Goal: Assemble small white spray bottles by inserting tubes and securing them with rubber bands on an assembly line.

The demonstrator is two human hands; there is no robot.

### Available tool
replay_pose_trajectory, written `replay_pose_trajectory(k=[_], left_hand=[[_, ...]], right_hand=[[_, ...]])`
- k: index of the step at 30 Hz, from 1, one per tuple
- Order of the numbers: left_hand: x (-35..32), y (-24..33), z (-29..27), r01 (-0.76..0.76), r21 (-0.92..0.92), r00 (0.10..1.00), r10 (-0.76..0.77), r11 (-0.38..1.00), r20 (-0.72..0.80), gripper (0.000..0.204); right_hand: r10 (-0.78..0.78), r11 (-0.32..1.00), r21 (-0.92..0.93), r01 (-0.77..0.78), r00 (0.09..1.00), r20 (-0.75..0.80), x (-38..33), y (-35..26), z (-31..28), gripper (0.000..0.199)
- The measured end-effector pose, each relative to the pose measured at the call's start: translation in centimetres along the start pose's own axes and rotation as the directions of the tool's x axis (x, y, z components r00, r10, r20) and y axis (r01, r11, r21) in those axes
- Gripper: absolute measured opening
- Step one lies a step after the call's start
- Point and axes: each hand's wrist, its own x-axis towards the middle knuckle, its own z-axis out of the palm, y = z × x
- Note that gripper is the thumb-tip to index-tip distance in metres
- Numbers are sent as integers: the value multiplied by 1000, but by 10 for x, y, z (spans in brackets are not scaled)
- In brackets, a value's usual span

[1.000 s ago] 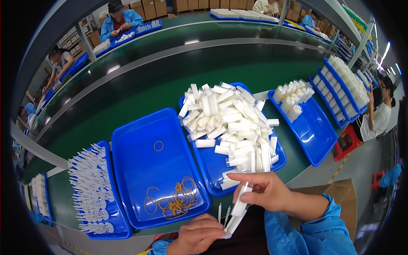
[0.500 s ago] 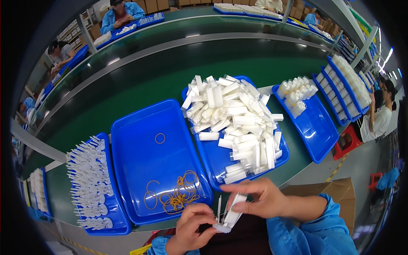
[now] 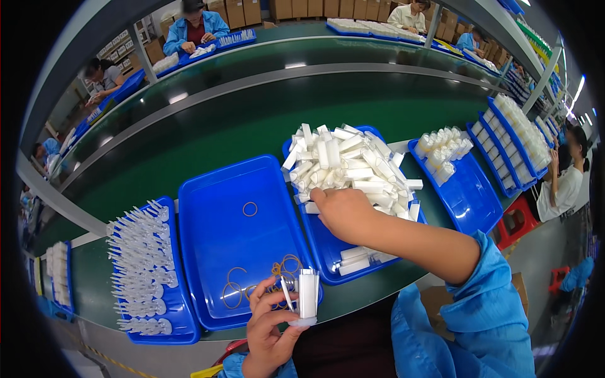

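Observation:
In front of me my left hand (image 3: 271,327) is closed round a translucent plastic piece (image 3: 304,322) with a disc-shaped base and a thin upright stem. A white rectangular packet (image 3: 307,293) in clear wrap stands upright on that base. My right hand (image 3: 348,215) reaches over the heaped tray, its fingers bent down onto a white packet (image 3: 311,208) at the heap's left edge. The fingertips are partly hidden. Beneath it, the heap of similar white packets (image 3: 372,165) fills the far part of a blue tray (image 3: 322,242).
Left of that stands a blue tray (image 3: 236,183) with tan rubber bands (image 3: 287,264). Farther left, another blue tray (image 3: 183,331) holds stemmed plastic pieces (image 3: 142,264). At right are a part-filled tray (image 3: 469,195) and stacked trays (image 3: 510,145). Co-workers sit across the green belt (image 3: 189,126).
My right hand has left the piece held in my left hand and moved forward to the heap. The left hand has shifted slightly left, the packet now upright. The whole view has tilted a little.

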Motion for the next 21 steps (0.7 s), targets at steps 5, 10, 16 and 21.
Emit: replay_pose_trajectory(k=[5, 10, 16, 21], left_hand=[[-5, 0, -7, -37, 159, 992, 16, 987, 128, 15], [-4, 5, -5, -139, 297, 978, 83, 945, 192, 17], [3, 8, 4, -195, 266, 961, 130, 944, 245, 20], [5, 8, 7, -203, 271, 954, 128, 941, 270, 24]], right_hand=[[-78, 994, -83, 74, 996, -49, 0, -6, 11, 39], [-32, 728, 684, 46, 999, -34, -27, -28, -34, 48], [-102, -89, 936, -341, 938, 332, -56, -26, -30, 40], [-169, -402, 799, -448, 894, 416, -66, -25, -26, 45]])
